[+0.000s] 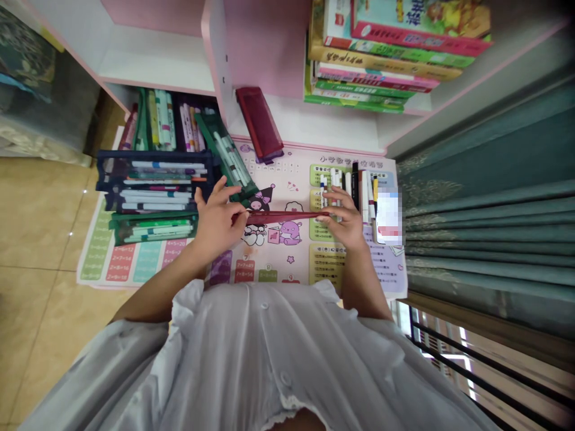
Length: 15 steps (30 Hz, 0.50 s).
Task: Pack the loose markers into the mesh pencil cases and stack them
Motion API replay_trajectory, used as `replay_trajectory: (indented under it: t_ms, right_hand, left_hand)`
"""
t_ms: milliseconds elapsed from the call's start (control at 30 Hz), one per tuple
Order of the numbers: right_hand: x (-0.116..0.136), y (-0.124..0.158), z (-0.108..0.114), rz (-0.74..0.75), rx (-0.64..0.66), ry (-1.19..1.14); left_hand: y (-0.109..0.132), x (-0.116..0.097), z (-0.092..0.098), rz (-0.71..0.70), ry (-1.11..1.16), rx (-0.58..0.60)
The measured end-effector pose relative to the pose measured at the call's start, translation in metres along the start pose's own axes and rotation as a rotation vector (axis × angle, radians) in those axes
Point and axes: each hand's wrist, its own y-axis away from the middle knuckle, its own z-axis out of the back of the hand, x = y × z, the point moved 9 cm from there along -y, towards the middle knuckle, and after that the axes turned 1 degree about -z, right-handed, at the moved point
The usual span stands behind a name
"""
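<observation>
Fig. Shelf unit [157,63] behind a printed floor mat [108,257]. On the mat: open pen cases [153,185] at left, upright markers [345,191] at right, a red pouch [259,123] beyond. Left hand [215,221] and right hand [341,218] grip opposite ends of a thin red strip [283,217], level above the mat.

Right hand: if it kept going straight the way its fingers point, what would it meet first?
Probably the row of marker pens just beyond the fingertips of the right hand, though depth is hard to judge here.
</observation>
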Motion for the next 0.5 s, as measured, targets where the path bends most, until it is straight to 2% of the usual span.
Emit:
replay_trajectory:
  t_ms: [500]
  right_hand:
    - [-0.002,0.0,0.002,-0.015,-0.002,0.05]
  left_hand:
    - [0.005,0.016,0.008,0.033,-0.007,-0.041]
